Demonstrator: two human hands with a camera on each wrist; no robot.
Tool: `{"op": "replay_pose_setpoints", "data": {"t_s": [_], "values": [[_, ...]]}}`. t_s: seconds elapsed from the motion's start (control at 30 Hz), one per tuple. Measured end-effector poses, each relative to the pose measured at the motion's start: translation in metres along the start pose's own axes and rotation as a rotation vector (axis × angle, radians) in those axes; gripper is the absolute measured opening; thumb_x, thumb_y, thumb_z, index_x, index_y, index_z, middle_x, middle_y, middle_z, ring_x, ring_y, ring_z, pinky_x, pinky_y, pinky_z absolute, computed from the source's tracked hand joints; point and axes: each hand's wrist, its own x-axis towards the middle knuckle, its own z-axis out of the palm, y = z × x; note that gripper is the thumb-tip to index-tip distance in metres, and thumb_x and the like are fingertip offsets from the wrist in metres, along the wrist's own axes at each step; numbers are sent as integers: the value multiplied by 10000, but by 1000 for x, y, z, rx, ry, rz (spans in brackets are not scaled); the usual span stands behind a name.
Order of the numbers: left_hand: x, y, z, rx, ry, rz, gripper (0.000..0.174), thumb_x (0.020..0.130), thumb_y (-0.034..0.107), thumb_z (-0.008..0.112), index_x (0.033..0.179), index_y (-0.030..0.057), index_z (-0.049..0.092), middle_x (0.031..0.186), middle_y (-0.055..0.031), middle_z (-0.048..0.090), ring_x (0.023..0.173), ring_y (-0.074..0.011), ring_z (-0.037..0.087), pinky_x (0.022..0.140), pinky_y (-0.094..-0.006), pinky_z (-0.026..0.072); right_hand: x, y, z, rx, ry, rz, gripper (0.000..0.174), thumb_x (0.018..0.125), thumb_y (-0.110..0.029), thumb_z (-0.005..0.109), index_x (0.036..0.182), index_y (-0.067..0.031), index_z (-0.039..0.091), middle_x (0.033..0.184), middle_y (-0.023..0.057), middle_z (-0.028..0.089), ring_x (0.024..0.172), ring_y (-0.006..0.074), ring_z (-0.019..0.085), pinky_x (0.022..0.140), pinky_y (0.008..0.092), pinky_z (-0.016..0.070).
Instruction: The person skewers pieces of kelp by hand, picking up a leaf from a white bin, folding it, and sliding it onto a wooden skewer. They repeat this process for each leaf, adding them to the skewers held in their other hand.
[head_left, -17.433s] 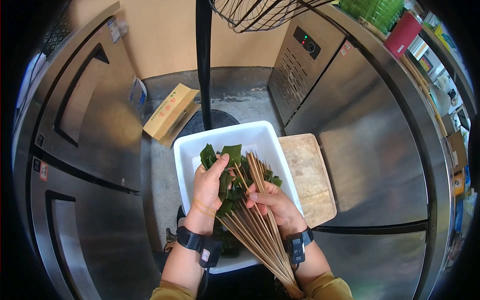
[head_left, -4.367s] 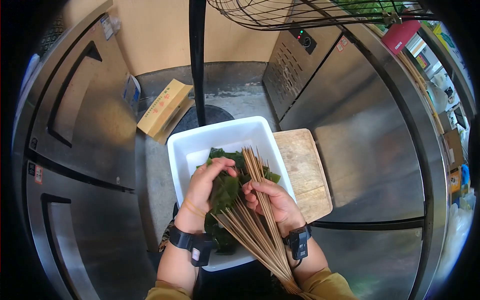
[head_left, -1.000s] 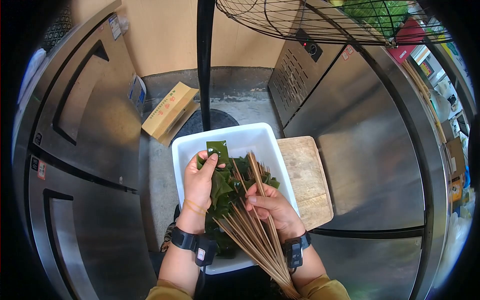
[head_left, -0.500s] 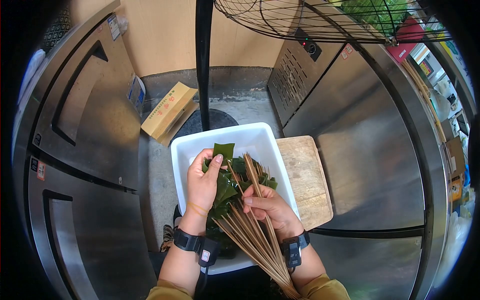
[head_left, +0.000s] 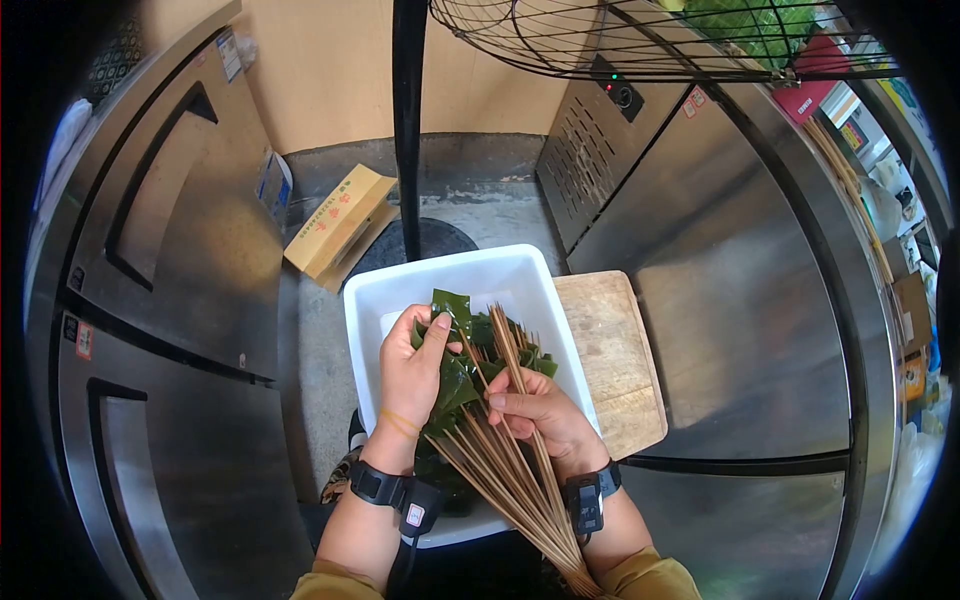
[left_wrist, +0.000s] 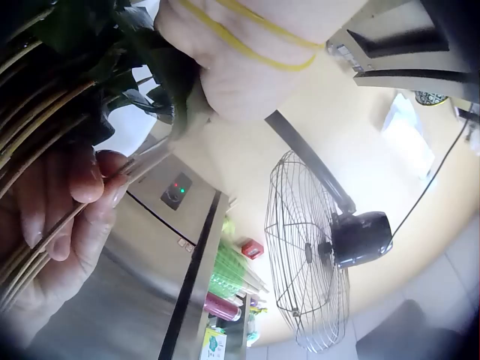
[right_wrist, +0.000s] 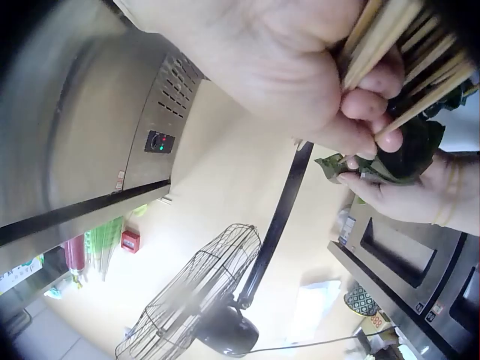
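My left hand pinches a glossy dark green kelp sheet between thumb and fingers, over the tub. My right hand grips a bundle of thin bamboo skewers; its thumb and forefinger pinch a single skewer, whose upper end reaches the kelp at my left fingertips. More skewers fan out below between the wrists, their upper ends under folded kelp pieces. In the right wrist view the kelp curls above the left fingers. The white plastic tub stands beneath both hands.
A wooden board lies right of the tub. Steel cabinets flank both sides. Behind the tub are a cardboard box and a black fan pole, with the wire fan cage overhead.
Over the last second my left hand has moved slightly right with the kelp sheet, closer to the single skewer. The right hand keeps its grip. Further back, the fan cage has swung rightward.
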Motion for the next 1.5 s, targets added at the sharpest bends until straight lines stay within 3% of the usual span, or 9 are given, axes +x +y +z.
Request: {"op": "replay_pose_setpoints", "data": {"t_s": [0.43, 0.53, 0.63, 0.73, 0.87, 0.97, 1.27, 1.5], "values": [[3, 10, -12, -380, -35, -435, 100, 889, 160, 608, 829, 106, 550, 745, 4, 577, 626, -72, 533, 542, -205, 462, -1, 0, 3, -65, -37, 2, 87, 830, -11, 640, 891, -40, 585, 711, 70, 637, 444, 26, 454, 396, 133, 334], [2, 11, -13, -367, -85, -460, 88, 886, 156, 610, 835, 108, 557, 762, 9, 582, 631, -68, 535, 553, -202, 463, 0, 1, 2, -56, -52, -4, 91, 830, -14, 643, 895, -41, 585, 709, 72, 636, 445, 28, 454, 400, 137, 338], [-3, 18, -6, -218, -112, -441, 83, 884, 149, 612, 835, 106, 561, 776, 12, 588, 644, -64, 541, 563, -201, 463, 0, 0, -1, -44, -54, -14, 93, 830, -19, 645, 897, -42, 584, 708, 77, 637, 446, 32, 459, 404, 142, 344], [-3, 9, -5, -322, -93, -366, 22, 885, 94, 598, 887, 81, 580, 806, 11, 593, 689, -70, 554, 628, -205, 472, 1, 2, -2, -35, -40, -32, 102, 831, -7, 634, 912, -41, 584, 708, 104, 644, 430, 28, 444, 392, 144, 325], [-2, 5, -2, -296, -18, -251, 91, 878, 40, 589, 969, 36, 596, 861, -8, 593, 754, -79, 557, 707, -219, 473, 1, 3, -3, -36, -24, -30, 105, 832, -1, 628, 918, -42, 583, 712, 120, 649, 420, 24, 435, 387, 144, 317], [-2, 0, -4, -227, -28, -156, 135, 873, 20, 588, 1008, 12, 595, 888, -19, 590, 801, -81, 553, 747, -220, 461, 1, 1, -3, -31, -53, -18, 86, 839, -28, 641, 899, -43, 582, 711, 85, 641, 450, 33, 474, 409, 142, 351], [-8, 13, 1, 214, -69, 180, 84, 851, -29, 578, 928, 4, 579, 822, 0, 563, 790, -60, 491, 763, -200, 409, 1, 3, -2, -47, -15, -25, 103, 828, 4, 628, 905, -41, 576, 708, 112, 646, 425, 29, 442, 391, 144, 320], [-8, 5, 1, 131, 17, 68, 107, 854, 2, 606, 952, 4, 564, 830, 9, 551, 795, -58, 478, 775, -202, 406, 0, 2, -1, -16, -21, -22, 100, 824, 6, 634, 894, -40, 578, 700, 108, 645, 421, 32, 438, 386, 147, 320]]}}
